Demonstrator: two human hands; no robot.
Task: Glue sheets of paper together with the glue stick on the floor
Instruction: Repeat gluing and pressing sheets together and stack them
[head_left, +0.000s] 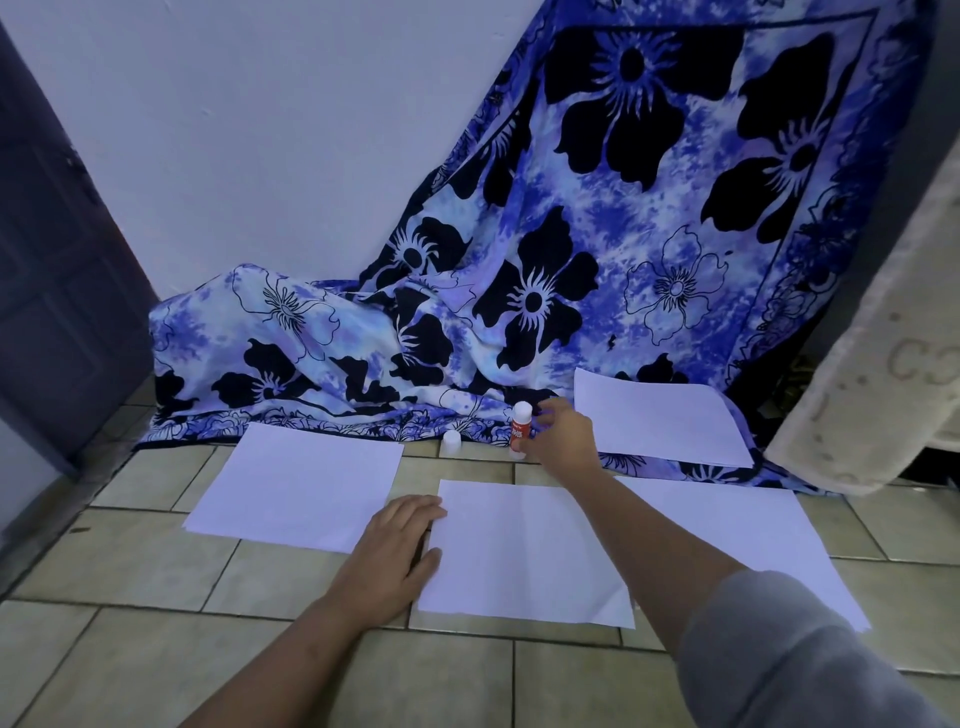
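A white glue stick (520, 430) with a red label stands upright on the tiles at the cloth's edge, and its white cap (452, 442) stands apart to its left. My right hand (563, 439) reaches forward, its fingers curled against the stick's right side. A white middle sheet (524, 556) lies in front of me. My left hand (397, 551) lies flat with straight fingers on the floor, pressing the sheet's left edge. Another sheet (296, 488) lies to the left and one (753, 545) to the right, partly under my right forearm.
A blue floral cloth (519, 291) hangs down the wall and spreads onto the beige tiled floor (156, 566). A stack of white paper (660, 421) rests on the cloth at the back right. A dark door (57, 291) is at left, and a pale fabric edge (872, 395) at right.
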